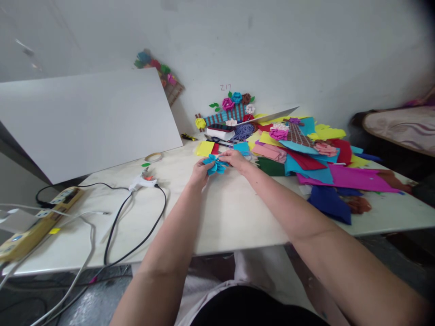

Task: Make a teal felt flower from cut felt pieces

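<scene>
Over the white table, a blue paper flower (217, 165) with spread petals is held between both hands. My left hand (201, 174) pinches its left side, the thumb lying on a petal. The fingers of my right hand (234, 159) are closed at the flower's upper right edge. Just beyond the hands lie yellow paper squares (205, 148) and a small blue square (241, 148). Scissors (220, 141) rest behind these, partly hidden among other items. A white glue gun (143, 181) stands to the left of my left hand.
Coloured paper sheets (353, 176) are heaped on the right, with a flower-decorated piece (299, 135) on top. A yellow power strip (41, 222) and looping black cables (117, 222) occupy the left. A large white board (91, 127) leans against the wall; a tape ring (153, 157) lies before it.
</scene>
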Tool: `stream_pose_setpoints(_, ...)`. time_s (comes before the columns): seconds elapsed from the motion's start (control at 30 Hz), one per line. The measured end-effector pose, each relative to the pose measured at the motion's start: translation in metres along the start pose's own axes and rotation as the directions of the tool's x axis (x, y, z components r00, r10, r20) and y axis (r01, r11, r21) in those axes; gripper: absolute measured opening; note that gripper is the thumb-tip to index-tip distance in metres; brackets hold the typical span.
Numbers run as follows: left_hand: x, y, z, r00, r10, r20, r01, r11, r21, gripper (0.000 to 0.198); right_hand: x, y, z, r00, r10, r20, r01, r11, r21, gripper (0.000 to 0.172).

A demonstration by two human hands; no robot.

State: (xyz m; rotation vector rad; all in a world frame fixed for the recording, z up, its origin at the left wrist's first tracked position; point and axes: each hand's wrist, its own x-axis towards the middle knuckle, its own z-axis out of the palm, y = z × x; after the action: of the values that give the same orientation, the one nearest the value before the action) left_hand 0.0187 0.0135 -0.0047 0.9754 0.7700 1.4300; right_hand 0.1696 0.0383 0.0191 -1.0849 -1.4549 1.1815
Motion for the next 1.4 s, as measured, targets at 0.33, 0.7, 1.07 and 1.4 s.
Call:
stream_pose_setpoints(0.33,-0.008,0.006,0.009,0.997,-0.077,0.008,0.076,0.993,0.086,0.036,-0.001,-0.002,0.004,0.993,-0.107,-0.048,0.106,0.994,-0.033,0.013)
stream_pose_setpoints(0.7,-0.009,0.01,0.006,1.0,0.025,-0.017,-0.018,0.945,0.326,0.039,0.015,0.014,-0.002,0.96,-0.281,0.016,0.275,0.922,-0.274,0.024)
stream_pose_setpoints(1.07,-0.011,0.012,0.007,1.0,-0.003,0.031,-0.008,0.944,0.331,0.046,0.005,0.002,-0.002,0.951,-0.304,0.066,0.31,0.914,-0.261,0.03)
stream_pose_setpoints(1.4,-0.009,0.012,0.007,0.999,0.037,0.019,-0.041,0.956,0.291,0.047,0.002,-0.004,-0.001,0.972,-0.234,0.031,0.236,0.967,-0.094,0.02)
